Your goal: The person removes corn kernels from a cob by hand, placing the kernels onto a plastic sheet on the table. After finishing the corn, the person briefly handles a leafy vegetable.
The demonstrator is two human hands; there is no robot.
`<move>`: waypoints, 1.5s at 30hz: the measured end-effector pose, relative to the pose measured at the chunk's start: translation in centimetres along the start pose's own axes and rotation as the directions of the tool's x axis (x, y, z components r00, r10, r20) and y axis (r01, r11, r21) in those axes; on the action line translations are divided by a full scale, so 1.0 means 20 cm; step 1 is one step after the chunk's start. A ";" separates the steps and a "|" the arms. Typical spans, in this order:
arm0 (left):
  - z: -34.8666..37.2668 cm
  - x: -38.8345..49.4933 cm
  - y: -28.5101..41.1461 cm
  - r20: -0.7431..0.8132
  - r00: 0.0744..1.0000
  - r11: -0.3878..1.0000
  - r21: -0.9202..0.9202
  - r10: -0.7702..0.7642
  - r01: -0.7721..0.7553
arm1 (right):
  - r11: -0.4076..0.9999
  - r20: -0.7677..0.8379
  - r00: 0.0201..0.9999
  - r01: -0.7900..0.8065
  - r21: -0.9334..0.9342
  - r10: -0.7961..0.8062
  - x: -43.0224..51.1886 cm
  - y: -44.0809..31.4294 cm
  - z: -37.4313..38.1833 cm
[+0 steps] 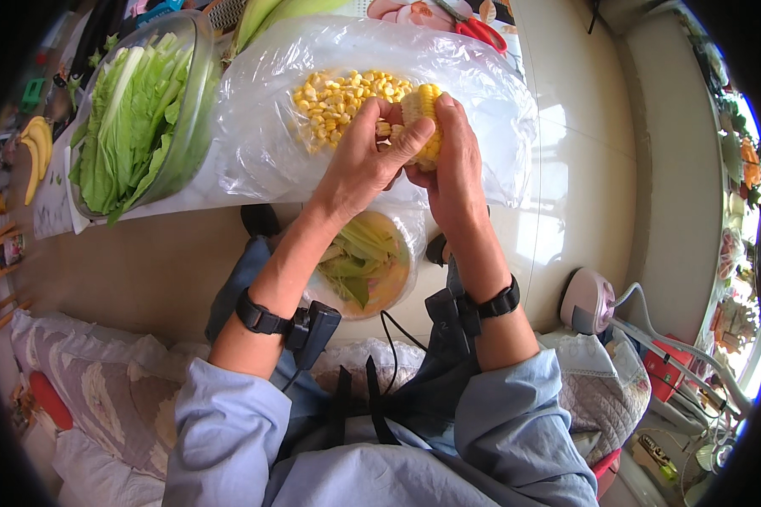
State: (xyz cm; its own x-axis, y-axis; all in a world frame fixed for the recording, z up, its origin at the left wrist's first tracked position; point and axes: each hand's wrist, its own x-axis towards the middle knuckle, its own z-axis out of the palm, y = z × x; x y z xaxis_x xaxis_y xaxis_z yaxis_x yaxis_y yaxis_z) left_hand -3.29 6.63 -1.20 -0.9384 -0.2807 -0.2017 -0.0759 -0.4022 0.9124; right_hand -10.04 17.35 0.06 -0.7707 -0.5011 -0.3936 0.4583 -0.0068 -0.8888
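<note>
Both hands hold one corn cob (429, 108) above a clear plastic bag spread on the table. Part of the cob's left side is bare of kernels, while yellow rows cover its right side. My left hand (369, 149) grips the cob from the left, its thumb pressed across the front. Around its right side wraps my right hand (456, 149), thumb near the upper end. Loose corn kernels (336, 104) lie in a heap on the plastic bag (260, 146), just left of the cob. The fingertips behind the cob are partly hidden.
A clear container (200, 120) of leafy lettuce (133, 120) stands at left. Red-handled scissors (482, 33) and corn husks (273, 19) lie at the back. Below the table edge, a bag-lined bin (409, 279) holds husks (361, 260). Bananas (36, 149) are far left.
</note>
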 end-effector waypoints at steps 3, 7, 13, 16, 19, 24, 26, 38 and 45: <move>0.00 0.01 -0.01 0.033 0.999 1.000 -0.003 0.020 -0.020 | 0.997 0.024 0.999 -0.035 0.072 0.033 0.00 -0.01 -0.02; -0.01 0.02 -0.02 0.047 0.999 0.999 -0.030 0.022 -0.020 | 0.981 0.016 0.994 -0.112 0.159 0.111 0.01 -0.02 -0.03; -0.01 0.01 -0.01 0.090 0.996 0.997 -0.076 0.005 0.002 | 0.976 -0.028 0.997 -0.058 0.210 0.065 0.01 -0.02 -0.02; -0.02 0.01 0.00 0.114 0.993 1.000 -0.006 -0.009 0.009 | 0.983 0.014 0.997 -0.078 0.166 0.077 0.01 -0.02 -0.03; -0.04 0.01 0.00 0.153 0.988 0.999 -0.031 -0.025 0.030 | 0.981 -0.014 0.995 -0.100 0.164 0.103 0.01 -0.02 -0.04; -0.05 0.02 -0.01 0.160 0.987 1.000 -0.017 -0.019 0.022 | 0.987 -0.016 0.997 -0.066 0.150 0.069 0.02 -0.01 -0.04; -0.05 0.02 0.00 0.142 0.990 1.000 0.003 -0.026 0.026 | 0.987 -0.011 0.998 -0.063 0.149 0.065 0.02 -0.01 -0.04; -0.04 0.02 0.03 0.130 0.991 0.999 0.029 -0.028 0.025 | 0.994 -0.089 0.993 0.076 -0.082 -0.083 0.00 -0.04 0.02; -0.04 0.01 0.06 0.131 0.986 0.970 -0.207 -0.100 0.126 | 0.994 -0.076 0.997 0.024 -0.106 -0.032 -0.01 -0.05 0.01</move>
State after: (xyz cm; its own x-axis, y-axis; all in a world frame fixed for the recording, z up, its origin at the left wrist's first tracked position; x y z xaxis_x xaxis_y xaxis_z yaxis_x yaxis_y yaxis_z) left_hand -3.29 5.41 -0.49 -0.9621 -0.1223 -0.2439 -0.1221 -0.6062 0.7859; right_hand -10.27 17.34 1.17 -0.8166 -0.4334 -0.3813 0.3901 0.0726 -0.9179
